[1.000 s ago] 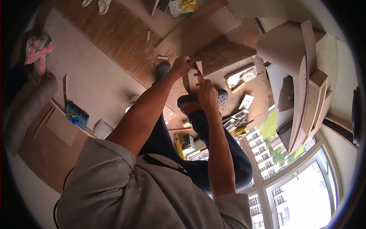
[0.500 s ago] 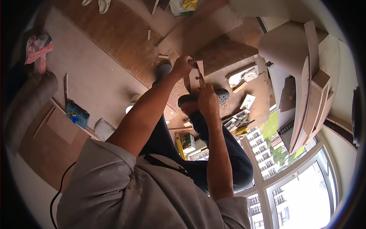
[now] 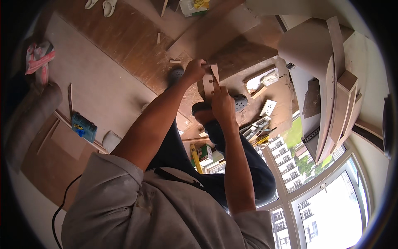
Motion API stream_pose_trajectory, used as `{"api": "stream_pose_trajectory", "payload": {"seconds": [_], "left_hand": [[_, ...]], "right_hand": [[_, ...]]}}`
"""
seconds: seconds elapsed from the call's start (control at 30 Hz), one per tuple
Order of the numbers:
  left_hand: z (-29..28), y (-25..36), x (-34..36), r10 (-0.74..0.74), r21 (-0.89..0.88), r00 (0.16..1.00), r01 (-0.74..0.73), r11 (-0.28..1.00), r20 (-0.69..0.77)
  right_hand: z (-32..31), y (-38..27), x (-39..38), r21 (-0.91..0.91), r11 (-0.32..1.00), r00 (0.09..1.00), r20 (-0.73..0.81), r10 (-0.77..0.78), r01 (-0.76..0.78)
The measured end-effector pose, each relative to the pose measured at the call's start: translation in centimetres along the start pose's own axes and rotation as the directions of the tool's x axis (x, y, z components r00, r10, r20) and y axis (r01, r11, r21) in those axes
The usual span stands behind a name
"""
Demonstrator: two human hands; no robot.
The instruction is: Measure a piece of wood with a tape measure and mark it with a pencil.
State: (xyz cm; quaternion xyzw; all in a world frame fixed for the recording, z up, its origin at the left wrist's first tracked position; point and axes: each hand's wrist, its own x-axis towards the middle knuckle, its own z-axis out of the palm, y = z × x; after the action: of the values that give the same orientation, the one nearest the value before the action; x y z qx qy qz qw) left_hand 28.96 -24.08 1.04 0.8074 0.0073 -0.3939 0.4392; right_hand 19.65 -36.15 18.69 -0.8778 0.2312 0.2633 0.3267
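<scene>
What the hands covered
The left hand point(image 3: 195, 71) hid its grip at the drilled wooden piece's point(image 3: 208, 86) far end; the right hand point(image 3: 224, 103) covered part of its right edge. The upper picture edge cut off one pale clog point(image 3: 90, 3).

2 pale clogs point(image 3: 109, 8) are seen at upper left, on brown flooring point(image 3: 124, 31). A red-and-white bag point(image 3: 40, 62) and a teal case point(image 3: 86, 127) are shown at left; long boards point(image 3: 342, 103) are stacked at right, near a bright window point(image 3: 331, 211).
</scene>
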Motion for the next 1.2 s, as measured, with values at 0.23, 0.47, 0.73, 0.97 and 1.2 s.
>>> {"api": "stream_pose_trajectory", "payload": {"seconds": [0.23, 0.47, 0.73, 0.97, 1.2], "left_hand": [[-0.5, -1.1, 0.7, 0.074, 0.082, 0.993, -0.067, 0.994, -0.088], [-0.3, 2.6, 0.5, 0.049, 0.011, 0.998, -0.05, 0.999, 0.046], [-0.8, -1.6, 0.9, 0.078, 0.096, 0.994, -0.071, 0.993, -0.076], [0.1, 0.5, 0.6, 0.02, -0.015, 1.0, -0.02, 1.0, -0.022], [-0.7, -1.3, 0.4, 0.058, 0.075, 0.993, -0.05, 0.996, -0.102]], "right_hand": [[-1.9, -0.3, -4.9, -0.132, 0.989, 0.997, 0.059, -0.057, 0.065], [0.2, 1.6, 3.2, -0.079, 0.994, 0.997, -0.009, -0.081, 0.08], [-2.9, -0.6, -7.2, -0.141, 0.988, 0.996, 0.068, -0.056, 0.066], [0.6, 0.9, 2.1, -0.06, 0.995, 0.996, -0.028, -0.081, 0.079], [-4.1, -0.9, -7.8, -0.123, 0.991, 0.996, 0.075, -0.042, 0.051]]}}
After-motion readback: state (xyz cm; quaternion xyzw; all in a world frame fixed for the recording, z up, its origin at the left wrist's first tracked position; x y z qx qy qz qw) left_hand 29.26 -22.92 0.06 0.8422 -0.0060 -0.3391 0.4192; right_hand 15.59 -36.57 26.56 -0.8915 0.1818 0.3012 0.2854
